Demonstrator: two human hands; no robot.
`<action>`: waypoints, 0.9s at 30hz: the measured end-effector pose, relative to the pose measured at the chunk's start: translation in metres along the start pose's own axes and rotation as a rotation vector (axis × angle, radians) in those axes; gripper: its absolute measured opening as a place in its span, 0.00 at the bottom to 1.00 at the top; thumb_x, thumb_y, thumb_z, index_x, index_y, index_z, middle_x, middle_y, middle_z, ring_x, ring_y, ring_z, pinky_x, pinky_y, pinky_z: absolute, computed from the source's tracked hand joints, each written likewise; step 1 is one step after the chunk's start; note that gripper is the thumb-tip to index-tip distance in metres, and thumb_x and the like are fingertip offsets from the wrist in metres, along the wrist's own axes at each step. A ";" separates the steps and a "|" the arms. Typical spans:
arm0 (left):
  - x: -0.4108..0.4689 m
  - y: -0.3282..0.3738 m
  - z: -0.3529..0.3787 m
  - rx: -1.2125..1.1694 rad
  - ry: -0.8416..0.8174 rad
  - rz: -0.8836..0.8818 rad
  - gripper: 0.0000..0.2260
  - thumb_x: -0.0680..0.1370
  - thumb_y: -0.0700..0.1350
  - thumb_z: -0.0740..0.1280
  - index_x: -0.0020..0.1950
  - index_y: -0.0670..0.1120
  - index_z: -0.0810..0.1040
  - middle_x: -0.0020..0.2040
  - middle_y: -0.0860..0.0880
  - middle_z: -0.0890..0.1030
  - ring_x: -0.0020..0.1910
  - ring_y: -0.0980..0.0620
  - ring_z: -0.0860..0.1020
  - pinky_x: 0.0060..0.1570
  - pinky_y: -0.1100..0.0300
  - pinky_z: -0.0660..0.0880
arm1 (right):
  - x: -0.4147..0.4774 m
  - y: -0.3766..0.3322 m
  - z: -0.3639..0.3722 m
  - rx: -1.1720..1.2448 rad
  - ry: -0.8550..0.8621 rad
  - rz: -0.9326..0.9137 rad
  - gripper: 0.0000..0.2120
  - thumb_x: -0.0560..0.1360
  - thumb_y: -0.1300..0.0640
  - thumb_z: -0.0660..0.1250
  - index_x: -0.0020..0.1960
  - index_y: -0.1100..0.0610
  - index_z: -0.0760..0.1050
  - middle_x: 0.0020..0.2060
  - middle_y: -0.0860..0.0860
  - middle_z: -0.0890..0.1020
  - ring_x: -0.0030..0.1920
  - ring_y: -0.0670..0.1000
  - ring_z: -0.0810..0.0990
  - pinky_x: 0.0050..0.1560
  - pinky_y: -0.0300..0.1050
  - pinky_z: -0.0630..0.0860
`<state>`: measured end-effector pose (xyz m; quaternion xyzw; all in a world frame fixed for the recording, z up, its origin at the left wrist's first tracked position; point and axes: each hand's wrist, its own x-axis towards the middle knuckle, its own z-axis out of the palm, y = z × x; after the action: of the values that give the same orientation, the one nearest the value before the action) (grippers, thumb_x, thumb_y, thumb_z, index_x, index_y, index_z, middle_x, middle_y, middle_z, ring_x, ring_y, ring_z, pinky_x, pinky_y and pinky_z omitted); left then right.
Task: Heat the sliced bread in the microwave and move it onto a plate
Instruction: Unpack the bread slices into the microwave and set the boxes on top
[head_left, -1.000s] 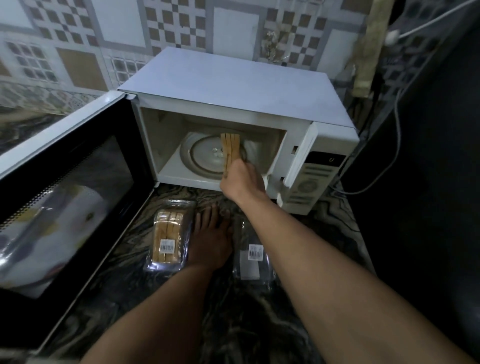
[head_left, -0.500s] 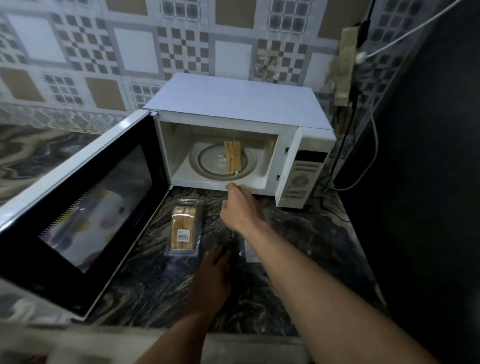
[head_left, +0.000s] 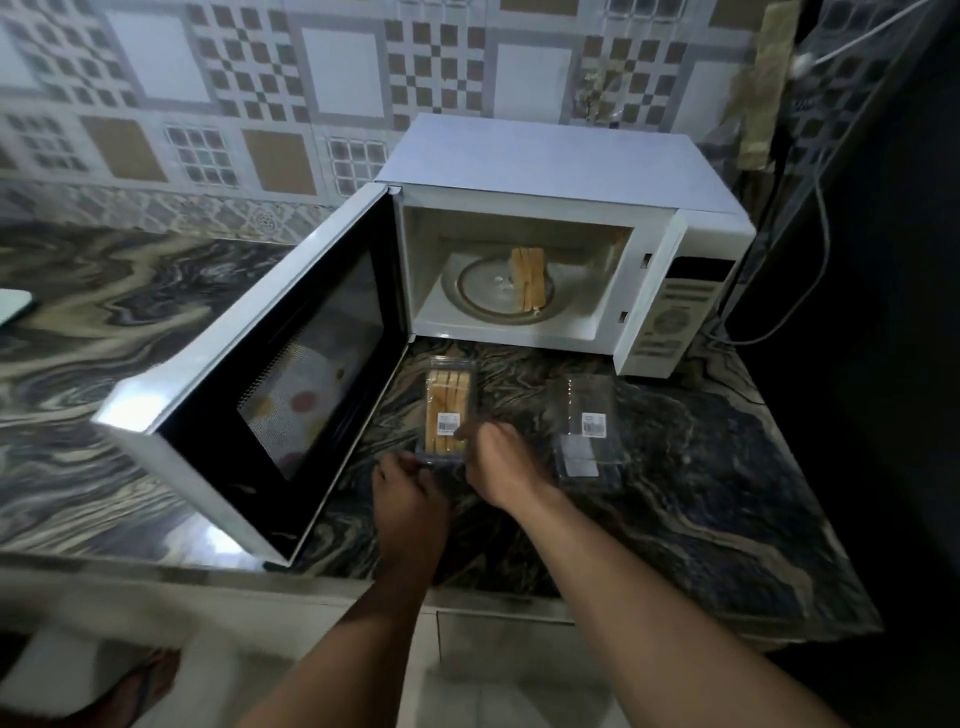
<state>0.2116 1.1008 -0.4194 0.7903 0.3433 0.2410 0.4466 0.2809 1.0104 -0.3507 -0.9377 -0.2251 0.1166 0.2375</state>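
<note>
The white microwave (head_left: 566, 171) stands open at the back of the counter. A few slices of bread (head_left: 529, 278) lie on its glass turntable (head_left: 483, 293). In front of it, a clear plastic pack of sliced bread (head_left: 448, 408) lies on the counter. Both of my hands are at the pack's near end. My left hand (head_left: 410, 493) curls round the near left corner. My right hand (head_left: 501, 457) grips the near right edge beside the label. Blur hides the exact finger positions.
The microwave door (head_left: 280, 374) swings far out to the left over the marble counter (head_left: 727, 467). An empty clear pack (head_left: 584, 421) lies right of the bread pack. A pale flat object (head_left: 13, 312) shows at the far left edge. Cables (head_left: 821, 218) hang at the right.
My right hand left the slices on the turntable, drew back out of the microwave and came down to the bread pack. My left hand moved onto the pack. The view pulled back.
</note>
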 end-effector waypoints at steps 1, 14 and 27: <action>0.007 0.005 -0.002 -0.043 -0.013 -0.094 0.10 0.77 0.37 0.67 0.58 0.40 0.75 0.54 0.39 0.79 0.51 0.40 0.78 0.49 0.57 0.70 | 0.001 -0.002 0.003 -0.009 -0.021 -0.012 0.16 0.75 0.65 0.66 0.62 0.57 0.80 0.58 0.58 0.82 0.59 0.59 0.79 0.58 0.48 0.77; 0.041 -0.005 -0.014 -0.541 -0.348 -0.418 0.14 0.76 0.32 0.71 0.61 0.39 0.81 0.51 0.41 0.85 0.49 0.45 0.84 0.48 0.56 0.82 | 0.024 -0.006 0.011 -0.098 -0.104 0.048 0.11 0.75 0.58 0.66 0.56 0.58 0.80 0.54 0.61 0.82 0.55 0.63 0.80 0.53 0.50 0.78; 0.045 -0.008 -0.008 -0.462 -0.303 -0.506 0.08 0.74 0.30 0.72 0.51 0.37 0.84 0.42 0.40 0.86 0.42 0.46 0.84 0.45 0.56 0.82 | 0.021 -0.013 0.001 -0.085 -0.059 0.039 0.10 0.74 0.61 0.66 0.55 0.58 0.79 0.54 0.61 0.81 0.55 0.63 0.80 0.51 0.49 0.77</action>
<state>0.2331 1.1419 -0.4188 0.5854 0.3944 0.0743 0.7045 0.2941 1.0310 -0.3473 -0.9473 -0.2184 0.1390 0.1884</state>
